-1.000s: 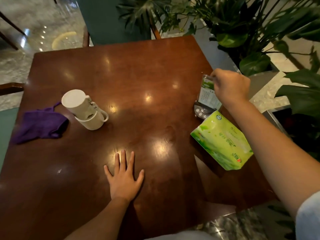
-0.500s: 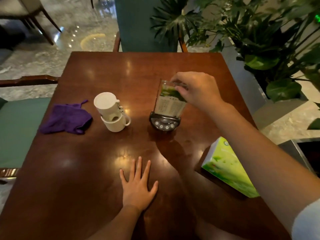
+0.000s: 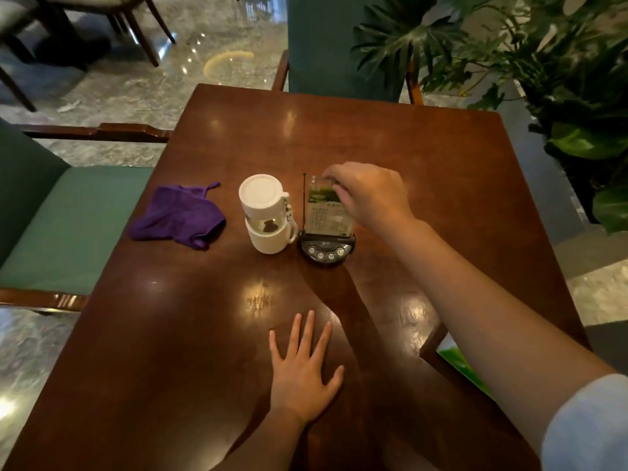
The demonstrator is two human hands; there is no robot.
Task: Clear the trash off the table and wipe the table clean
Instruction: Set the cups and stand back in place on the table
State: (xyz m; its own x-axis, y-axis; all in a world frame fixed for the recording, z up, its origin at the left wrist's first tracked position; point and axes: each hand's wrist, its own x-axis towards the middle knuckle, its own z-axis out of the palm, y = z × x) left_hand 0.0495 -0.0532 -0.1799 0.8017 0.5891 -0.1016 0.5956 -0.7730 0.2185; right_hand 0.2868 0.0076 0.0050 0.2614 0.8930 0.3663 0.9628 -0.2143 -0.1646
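At frame centre: your right hand point(image 3: 368, 193) grips the top of the stand point(image 3: 327, 229), fingers curled over its upper edge.
Stand: upright on the table point(image 3: 424, 158), its black base just beside the cups point(image 3: 266, 215).
Lower centre: your left hand point(image 3: 302, 372) lies flat on the table, fingers straight and spread, holding nothing.
Cloth point(image 3: 178, 217): purple, crumpled, left of the cups.
Lower right: a green packet point(image 3: 458, 362), mostly hidden behind your right arm.

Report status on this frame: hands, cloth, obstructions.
Left hand flat on table. Right hand grips call-button sign stand beside stacked mugs. Purple cloth untouched. Stand and mugs occupy the wiping area.
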